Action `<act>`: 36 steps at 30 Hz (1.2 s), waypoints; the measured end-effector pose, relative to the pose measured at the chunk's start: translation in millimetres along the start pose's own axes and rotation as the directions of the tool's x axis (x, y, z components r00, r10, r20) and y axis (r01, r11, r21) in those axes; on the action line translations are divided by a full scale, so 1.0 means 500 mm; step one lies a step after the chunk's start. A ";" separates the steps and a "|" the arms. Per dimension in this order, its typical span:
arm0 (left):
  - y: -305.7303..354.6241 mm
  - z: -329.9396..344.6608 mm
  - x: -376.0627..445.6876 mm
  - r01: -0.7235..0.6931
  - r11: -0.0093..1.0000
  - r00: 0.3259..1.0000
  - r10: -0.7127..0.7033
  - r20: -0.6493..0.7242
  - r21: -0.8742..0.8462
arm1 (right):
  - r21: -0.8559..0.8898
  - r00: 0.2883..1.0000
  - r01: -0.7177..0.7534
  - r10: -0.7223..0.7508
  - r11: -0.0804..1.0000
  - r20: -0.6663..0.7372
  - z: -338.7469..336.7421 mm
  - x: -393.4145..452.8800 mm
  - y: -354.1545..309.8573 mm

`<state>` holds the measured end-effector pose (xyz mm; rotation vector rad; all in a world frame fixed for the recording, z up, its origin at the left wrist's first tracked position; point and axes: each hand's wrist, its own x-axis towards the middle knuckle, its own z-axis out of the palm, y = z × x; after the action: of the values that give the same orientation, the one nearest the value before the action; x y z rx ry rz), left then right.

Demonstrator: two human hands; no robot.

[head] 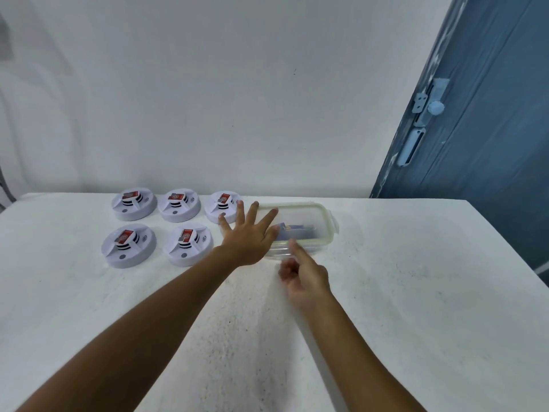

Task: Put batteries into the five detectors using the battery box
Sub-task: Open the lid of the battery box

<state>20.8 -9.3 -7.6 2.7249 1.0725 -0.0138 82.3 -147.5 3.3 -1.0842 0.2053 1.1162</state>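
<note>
White tabletop (416,292) holds five detectors (181,205) beside the battery box (322,226); left hand (249,236) spreads flat, right hand (306,278), blurred, seems loosely curled, holding nothing.

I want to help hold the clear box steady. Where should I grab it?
Probably hold the clear box by its two long sides, coming from above. It lies flat and low on the table, and the clip tab on its right end sticks out, so leave that free.
</note>
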 end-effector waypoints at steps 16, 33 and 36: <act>-0.026 -0.071 0.033 -0.107 0.994 0.989 0.107 0.103 0.000 | -0.841 0.943 0.291 -0.285 0.455 0.172 -0.052 0.151 -0.234; -0.015 -0.061 -0.046 0.457 0.294 0.884 -0.259 0.390 -0.840 | -0.658 0.968 0.144 0.032 0.739 0.248 -0.071 0.075 -0.155; -0.025 -0.066 -0.036 0.422 0.283 0.899 -0.257 0.356 -0.861 | -0.622 0.971 0.174 -0.028 0.764 0.237 -0.063 0.084 -0.146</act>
<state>-3.2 -5.7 23.6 1.3765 1.1053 0.2505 172.1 -147.2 4.7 -1.5425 -0.4452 1.2271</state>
